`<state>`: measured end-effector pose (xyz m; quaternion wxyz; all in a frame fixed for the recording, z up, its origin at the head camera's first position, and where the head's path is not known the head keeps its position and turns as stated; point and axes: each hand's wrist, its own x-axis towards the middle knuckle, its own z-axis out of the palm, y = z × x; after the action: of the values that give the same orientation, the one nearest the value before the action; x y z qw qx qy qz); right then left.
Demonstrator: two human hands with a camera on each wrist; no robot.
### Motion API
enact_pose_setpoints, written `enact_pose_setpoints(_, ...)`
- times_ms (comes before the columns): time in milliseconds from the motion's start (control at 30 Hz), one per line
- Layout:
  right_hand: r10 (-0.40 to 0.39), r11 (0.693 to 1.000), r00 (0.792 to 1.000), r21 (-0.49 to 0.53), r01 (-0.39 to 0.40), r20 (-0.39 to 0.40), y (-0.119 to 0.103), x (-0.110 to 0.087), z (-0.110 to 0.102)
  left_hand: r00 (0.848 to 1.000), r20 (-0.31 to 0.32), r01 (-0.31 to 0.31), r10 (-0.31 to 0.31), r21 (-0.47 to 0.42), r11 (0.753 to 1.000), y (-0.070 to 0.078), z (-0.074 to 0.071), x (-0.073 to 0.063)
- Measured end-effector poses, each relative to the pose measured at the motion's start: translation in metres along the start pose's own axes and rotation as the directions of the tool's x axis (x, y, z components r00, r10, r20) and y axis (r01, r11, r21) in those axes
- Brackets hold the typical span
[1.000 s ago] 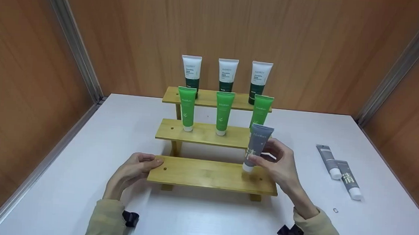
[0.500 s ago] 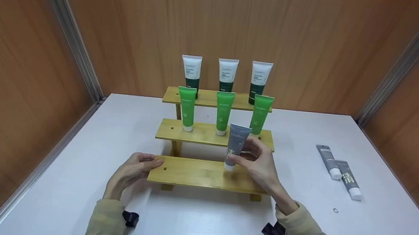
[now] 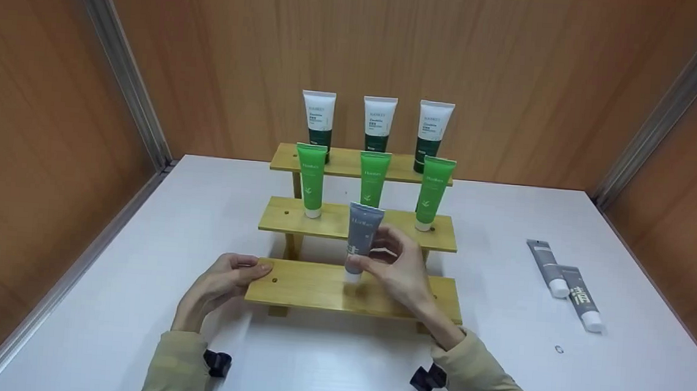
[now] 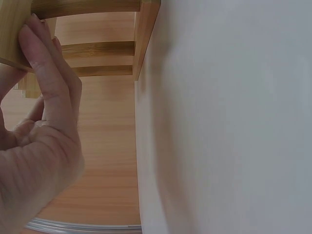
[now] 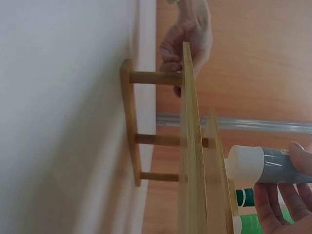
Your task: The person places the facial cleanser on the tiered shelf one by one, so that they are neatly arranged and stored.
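My right hand [image 3: 403, 274] pinches a grey squeeze tube [image 3: 363, 228] between thumb and fingers, its white cap pointing down. The tube is nearly upright, close over the middle of the lowest step of a three-step wooden display stand [image 3: 311, 291]. In the right wrist view its cap [image 5: 243, 163] shows beyond the edge of the lowest board. My left hand [image 3: 218, 284] grips the left end of that step, thumb on top. Seen from the left wrist, the fingers [image 4: 48, 78] lie against the board's underside.
Three green tubes [image 3: 311, 180] stand on the middle step; the grey tube overlaps the centre one. Three white and dark green tubes [image 3: 319, 114] stand on the top step. Two grey tubes [image 3: 580, 297] lie overlapping on the white table [image 3: 324, 365], near a small ring [image 3: 559, 349].
My right hand has carried the grey tube leftward along the lowest step, from its right end to the middle. The left hand has stayed on the stand.
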<state>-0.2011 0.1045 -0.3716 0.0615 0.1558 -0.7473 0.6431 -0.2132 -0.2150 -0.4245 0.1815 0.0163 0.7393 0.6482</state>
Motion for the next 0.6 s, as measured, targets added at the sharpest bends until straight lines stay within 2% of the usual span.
enact_pose_setpoints(400,-0.029,0.999,0.998,-0.020,0.030,0.050,0.000,0.005,0.024,1.000,0.008,-0.004,0.004,-0.015,1.000,0.000,0.000,-0.001)
enact_pose_setpoints(600,-0.040,0.999,0.997,-0.007,0.040,0.073,0.003,0.010,0.036,1.000,-0.008,0.009,-0.010,-0.017,1.000,0.000,0.000,0.000)
